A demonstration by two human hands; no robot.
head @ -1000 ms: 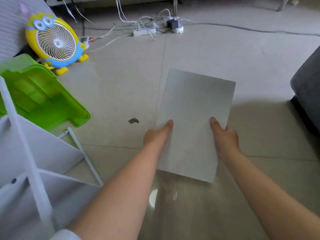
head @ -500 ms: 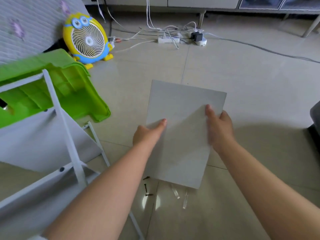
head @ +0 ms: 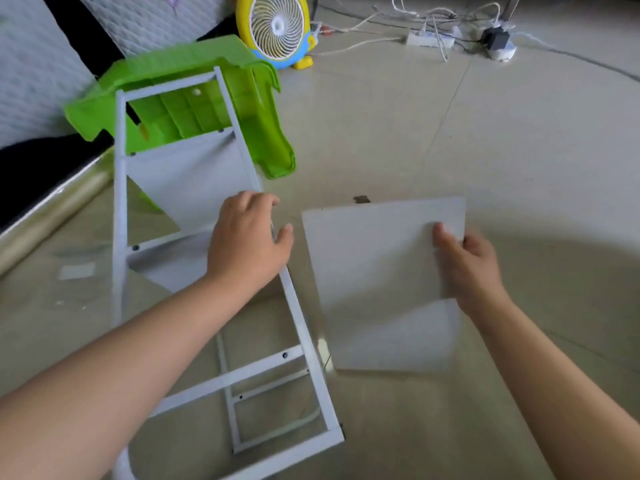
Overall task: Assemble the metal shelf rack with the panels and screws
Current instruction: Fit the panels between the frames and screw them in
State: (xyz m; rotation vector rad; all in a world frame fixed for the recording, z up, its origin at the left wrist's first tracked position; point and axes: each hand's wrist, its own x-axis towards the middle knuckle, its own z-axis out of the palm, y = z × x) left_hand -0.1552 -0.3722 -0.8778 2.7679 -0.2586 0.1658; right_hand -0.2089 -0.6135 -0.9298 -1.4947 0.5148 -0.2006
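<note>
On the tiled floor [head: 519,150], head view, items as seen:

1. Rack frame [head: 119,202]: white metal and part built. It lies lengthwise away from the camera, its far end over a green plastic item [head: 194,60]. Dark screw holes [head: 284,355] show on the cross bars.
2. Fitted panels [head: 194,174]: two pale grey sheets set between the frame's uprights in its far half, one behind the other. The near bays are open.
3. Left hand [head: 249,237]: on the frame's right-hand upright, about halfway along. The fingers curl over the rail and the thumb is on the near side, so the rail is gripped.
4. Loose panel [head: 374,271]: pale grey and rectangular, just to the right of the frame's right upright. Whether it is off the floor cannot be told.
5. Right hand [head: 467,265]: holds the loose panel at its right edge, thumb on the upper face and fingers curled behind.
6. Small dark mark [head: 362,199]: on the floor at the loose panel's far edge.
7. Fan [head: 277,26]: yellow and blue with a white grille, standing beyond the green item.
8. Power strip [head: 429,39]: white, far side of the floor, among white cables, with a black adapter [head: 497,39] near it.
9. Quilted white surface [head: 34,64]: far left.
</note>
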